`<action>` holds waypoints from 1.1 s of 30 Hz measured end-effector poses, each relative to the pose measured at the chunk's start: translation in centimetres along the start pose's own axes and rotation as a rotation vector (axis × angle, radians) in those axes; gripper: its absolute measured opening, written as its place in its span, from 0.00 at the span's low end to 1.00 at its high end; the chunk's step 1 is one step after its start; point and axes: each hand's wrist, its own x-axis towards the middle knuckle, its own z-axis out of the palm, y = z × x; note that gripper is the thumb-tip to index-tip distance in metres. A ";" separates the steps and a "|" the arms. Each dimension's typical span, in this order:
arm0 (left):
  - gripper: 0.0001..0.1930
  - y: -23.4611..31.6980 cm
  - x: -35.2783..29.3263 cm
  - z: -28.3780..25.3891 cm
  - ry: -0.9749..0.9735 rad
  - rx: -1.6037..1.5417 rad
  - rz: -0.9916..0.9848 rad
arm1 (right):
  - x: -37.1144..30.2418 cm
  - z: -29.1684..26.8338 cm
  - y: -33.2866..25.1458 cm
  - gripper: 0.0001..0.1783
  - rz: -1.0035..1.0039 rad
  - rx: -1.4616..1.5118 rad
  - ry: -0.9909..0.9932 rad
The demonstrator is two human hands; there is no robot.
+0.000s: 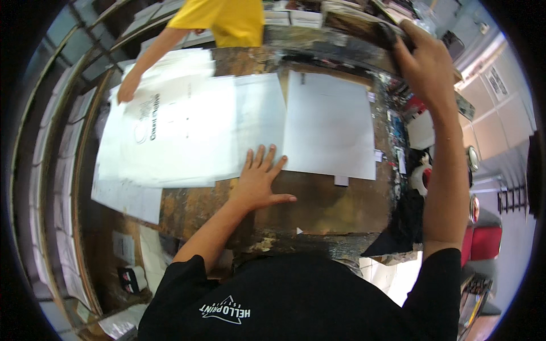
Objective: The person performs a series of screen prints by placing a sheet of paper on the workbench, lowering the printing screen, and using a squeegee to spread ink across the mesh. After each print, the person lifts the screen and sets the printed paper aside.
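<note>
My left hand (261, 181) lies flat with its fingers spread, its fingertips at the lower edge of the pale sheets and beside a single white sheet (333, 125). That sheet rests on the stained wooden table (318, 204) and carries a small dark mark near its top left corner. Up at the far right, my right hand (425, 71) is closed on the corner of a raised, dark-stained frame (355, 27). Only the frame's near edge shows clearly. Left of the single sheet, white printed sheets (199, 125) with dark print overlap in a loose pile.
Across the table a co-worker in a yellow shirt (239, 23) has one hand (129, 86) on the pile's left edge. Racks holding white sheets (54, 170) stand at the left. A dark cloth (398, 227) hangs at the table's right corner, near a red seat (486, 243).
</note>
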 end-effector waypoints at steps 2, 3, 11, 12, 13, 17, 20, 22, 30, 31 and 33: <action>0.63 3.4 3.5 1.4 -0.001 -0.055 0.069 | 0.1 0.0 -0.1 0.28 0.034 0.009 -0.058; 0.63 5.3 5.3 2.2 0.009 -0.077 0.102 | 0.1 -0.1 -0.3 0.27 0.012 0.024 -0.036; 0.62 15.7 12.4 6.6 0.035 -0.157 0.249 | 1.8 -1.5 0.2 0.36 0.025 0.111 -0.147; 0.62 16.2 12.5 6.5 0.036 -0.132 0.257 | 1.9 -1.5 0.2 0.37 0.000 0.091 -0.119; 0.62 16.4 12.5 6.2 0.027 -0.131 0.269 | 1.8 -1.5 0.2 0.38 -0.026 0.072 -0.089; 0.62 16.1 12.1 6.0 0.058 -0.129 0.327 | 1.8 -2.0 -0.5 0.40 -0.043 -0.007 0.000; 0.62 16.0 11.8 7.0 0.107 -0.128 0.350 | 2.4 -3.3 -1.4 0.40 0.115 0.045 -0.148; 0.60 16.4 11.7 7.4 0.095 -0.089 0.332 | 3.8 -4.8 -1.3 0.39 0.172 0.177 -0.382; 0.33 9.7 10.4 -8.0 0.508 -1.027 -0.459 | -1.3 -1.2 -1.4 0.26 0.045 0.047 -0.198; 0.36 7.4 9.1 -10.7 0.617 -1.297 -0.250 | -2.8 0.0 -1.2 0.28 -0.025 0.058 -0.061; 0.44 4.8 6.1 -12.3 0.651 -1.520 -0.192 | -6.6 1.0 -1.3 0.24 -0.098 0.140 -0.206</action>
